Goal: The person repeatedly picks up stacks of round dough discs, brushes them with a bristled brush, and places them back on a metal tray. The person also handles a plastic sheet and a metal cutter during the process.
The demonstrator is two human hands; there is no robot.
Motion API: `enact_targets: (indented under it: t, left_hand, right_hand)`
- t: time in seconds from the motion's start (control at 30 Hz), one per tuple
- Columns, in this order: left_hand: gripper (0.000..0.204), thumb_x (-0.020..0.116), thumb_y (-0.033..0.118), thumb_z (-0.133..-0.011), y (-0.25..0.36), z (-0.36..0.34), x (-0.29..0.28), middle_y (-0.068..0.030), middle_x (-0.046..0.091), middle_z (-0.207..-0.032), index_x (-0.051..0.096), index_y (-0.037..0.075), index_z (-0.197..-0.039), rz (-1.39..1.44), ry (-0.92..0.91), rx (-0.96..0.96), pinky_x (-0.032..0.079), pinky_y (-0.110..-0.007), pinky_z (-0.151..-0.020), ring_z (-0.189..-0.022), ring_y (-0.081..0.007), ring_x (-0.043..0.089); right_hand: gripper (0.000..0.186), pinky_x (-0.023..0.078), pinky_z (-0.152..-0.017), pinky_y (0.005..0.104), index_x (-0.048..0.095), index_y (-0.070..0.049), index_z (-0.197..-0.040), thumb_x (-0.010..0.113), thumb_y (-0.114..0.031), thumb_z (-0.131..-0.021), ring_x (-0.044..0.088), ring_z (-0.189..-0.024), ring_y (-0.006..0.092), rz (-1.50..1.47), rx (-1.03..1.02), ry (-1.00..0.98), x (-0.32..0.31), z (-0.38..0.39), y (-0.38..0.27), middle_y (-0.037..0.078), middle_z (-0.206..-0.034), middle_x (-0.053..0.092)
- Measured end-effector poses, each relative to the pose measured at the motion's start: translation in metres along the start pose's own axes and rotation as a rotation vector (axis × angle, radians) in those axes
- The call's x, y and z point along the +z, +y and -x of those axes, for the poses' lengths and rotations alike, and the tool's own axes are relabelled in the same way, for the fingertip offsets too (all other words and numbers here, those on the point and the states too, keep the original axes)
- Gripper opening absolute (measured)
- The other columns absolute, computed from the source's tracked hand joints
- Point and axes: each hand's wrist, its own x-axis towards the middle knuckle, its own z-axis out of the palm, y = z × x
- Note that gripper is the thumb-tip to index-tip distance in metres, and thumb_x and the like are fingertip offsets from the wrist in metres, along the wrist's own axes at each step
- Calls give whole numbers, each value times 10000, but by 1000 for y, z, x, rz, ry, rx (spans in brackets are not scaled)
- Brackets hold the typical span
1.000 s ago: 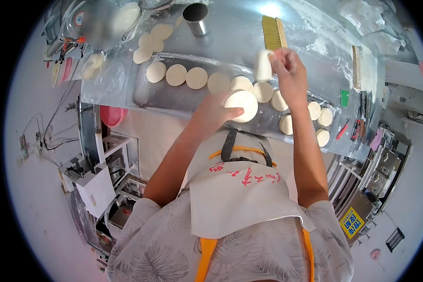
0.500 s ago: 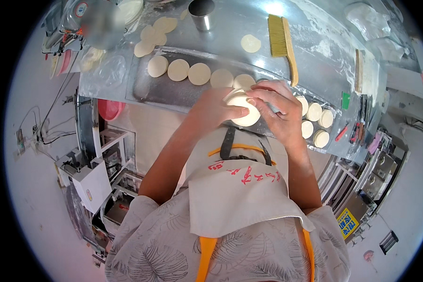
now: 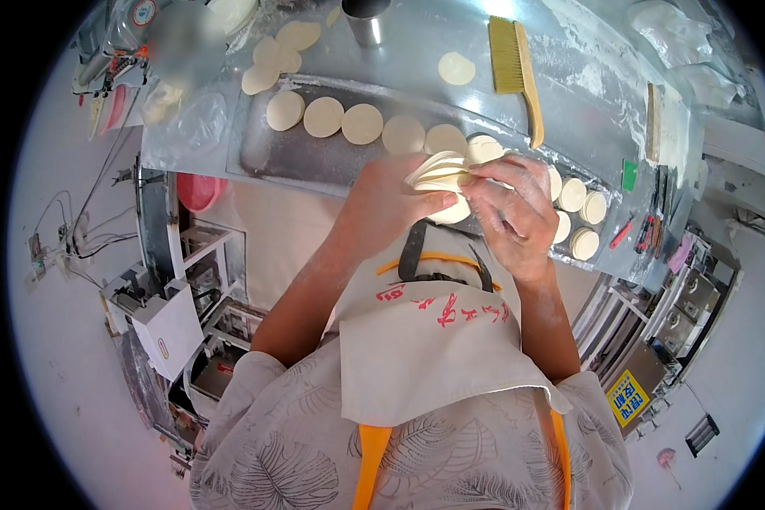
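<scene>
My left hand (image 3: 386, 201) is closed around a stack of round, pale dough wrappers (image 3: 440, 176), its thumb lying across the near side. The upper edges of the stack stand fanned apart, with gaps between the layers. My right hand (image 3: 516, 212) pinches the stack's right edge between thumb and fingers. Beyond my hands, a row of dough rounds (image 3: 362, 124) lies along a shallow metal tray (image 3: 310, 163). Several short stacks of rounds (image 3: 572, 195) sit to the right of my right hand, partly hidden by it.
A long-handled brush (image 3: 510, 59), a metal cup (image 3: 370, 25) and a single thin wrapper (image 3: 456, 69) lie farther back on the floury metal table. Loose wrappers (image 3: 265, 54) overlap at the back left. Red-handled tools (image 3: 646, 234) and a green piece (image 3: 629, 175) lie at the right edge.
The held stack's edges have spread open, and my right hand has shifted slightly right and down. Another round in the tray's row now shows behind my hands.
</scene>
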Motion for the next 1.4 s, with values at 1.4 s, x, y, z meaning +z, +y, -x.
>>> enact_targets:
  t: [1.4]
  left_hand:
    - [410,804,103,-955,-94,-1,-78,-82,750,-1224,690,9,-1337,363,130,-153,604,-347,-960,-1107,-169,723]
  right_hand:
    - [315,554,-747,278,737,21,-1142,876,-120,-898,685,-829,112,-248,899,-76,6,-13,119,61,-938,758]
